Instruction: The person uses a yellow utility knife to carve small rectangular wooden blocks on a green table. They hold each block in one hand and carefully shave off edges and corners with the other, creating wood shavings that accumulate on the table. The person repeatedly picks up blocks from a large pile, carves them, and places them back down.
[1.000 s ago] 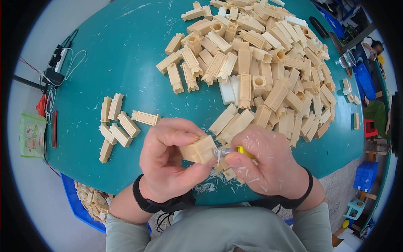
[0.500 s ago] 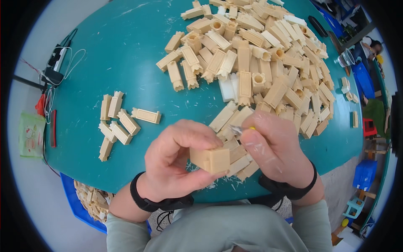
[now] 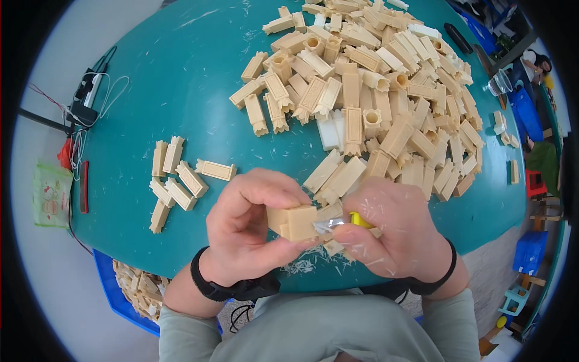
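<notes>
My left hand grips a beige molded plastic block between thumb and fingers, its smooth stepped end facing right. In my closed right hand is a yellow utility knife. Its metal blade lies at the right edge of the block, and the thumb is close beside the blade. Pale shavings cling to the right hand, and more shavings lie on the table below. Several similar blocks lie just beyond and partly under my hands.
A large heap of beige blocks covers the far right of the green table. Several blocks form a small group at left. A blue bin of pieces stands lower left. Cables and a power strip lie at the left edge.
My right hand has moved down and slightly right, bringing the blade to the block's edge; more of the yellow handle shows. The block has tilted in my left hand.
</notes>
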Tool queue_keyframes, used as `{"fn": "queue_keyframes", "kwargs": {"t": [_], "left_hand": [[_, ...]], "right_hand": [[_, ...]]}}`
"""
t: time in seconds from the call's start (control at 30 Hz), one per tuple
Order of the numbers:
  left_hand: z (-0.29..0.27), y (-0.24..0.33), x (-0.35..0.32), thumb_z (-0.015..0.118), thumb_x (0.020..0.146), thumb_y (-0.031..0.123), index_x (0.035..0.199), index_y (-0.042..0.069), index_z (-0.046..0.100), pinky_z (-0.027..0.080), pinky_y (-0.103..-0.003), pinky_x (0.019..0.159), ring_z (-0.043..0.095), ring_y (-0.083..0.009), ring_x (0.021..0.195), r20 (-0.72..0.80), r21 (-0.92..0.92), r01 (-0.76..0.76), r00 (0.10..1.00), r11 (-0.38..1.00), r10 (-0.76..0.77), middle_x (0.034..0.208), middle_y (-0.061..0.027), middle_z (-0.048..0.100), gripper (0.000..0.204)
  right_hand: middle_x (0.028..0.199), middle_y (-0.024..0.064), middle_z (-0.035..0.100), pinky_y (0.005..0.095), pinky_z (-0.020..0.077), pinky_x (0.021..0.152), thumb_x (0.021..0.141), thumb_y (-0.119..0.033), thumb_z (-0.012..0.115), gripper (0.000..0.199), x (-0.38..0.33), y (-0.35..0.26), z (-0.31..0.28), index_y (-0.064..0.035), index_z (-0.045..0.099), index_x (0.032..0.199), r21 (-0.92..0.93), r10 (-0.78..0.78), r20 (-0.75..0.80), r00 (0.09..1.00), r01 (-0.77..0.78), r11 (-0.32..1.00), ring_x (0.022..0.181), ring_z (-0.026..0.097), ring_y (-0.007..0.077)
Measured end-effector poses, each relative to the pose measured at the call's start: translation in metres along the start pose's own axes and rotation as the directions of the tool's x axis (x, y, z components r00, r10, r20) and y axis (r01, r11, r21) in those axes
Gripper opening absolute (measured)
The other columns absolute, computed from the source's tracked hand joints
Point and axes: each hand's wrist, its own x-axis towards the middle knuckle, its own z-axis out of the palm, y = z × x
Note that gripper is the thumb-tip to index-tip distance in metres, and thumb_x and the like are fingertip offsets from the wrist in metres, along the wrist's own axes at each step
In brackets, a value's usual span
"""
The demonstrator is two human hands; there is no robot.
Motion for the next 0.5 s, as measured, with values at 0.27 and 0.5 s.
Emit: {"fn": "queue_keyframes", "kwargs": {"t": [0.27,0.5], "left_hand": [[0.003,0.004,0.004,0.074,0.066,0.004,0.093,0.006,0.049,0.045,-0.029,0.066,0.055,-0.0182,0.078,0.182,0.170,-0.089,0.982,0.981,0.058,0.089,-0.0114,0.057,0.037],[0.002,0.004,0.000,0.071,0.068,0.002,0.097,0.003,0.051,0.044,-0.028,0.072,0.055,-0.0188,0.084,0.076,0.026,-0.002,0.997,1.000,0.000,0.093,-0.0129,0.057,0.035]], "right_hand": [[0.060,0.0058,0.048,0.0302,0.0358,0.040,0.078,-0.029,0.064,0.027,-0.001,0.015,0.007,-0.0062,0.051,0.072,-0.092,-0.023,-0.091,0.996,0.014,0.996,0.048,0.048,0.0215],[0.063,0.0085,0.050,0.0321,0.0378,0.044,0.080,-0.027,0.062,0.026,0.001,0.009,-0.002,-0.0050,0.051,0.073,0.105,0.125,-0.005,0.992,-0.124,0.987,0.052,0.050,0.0260]]}}
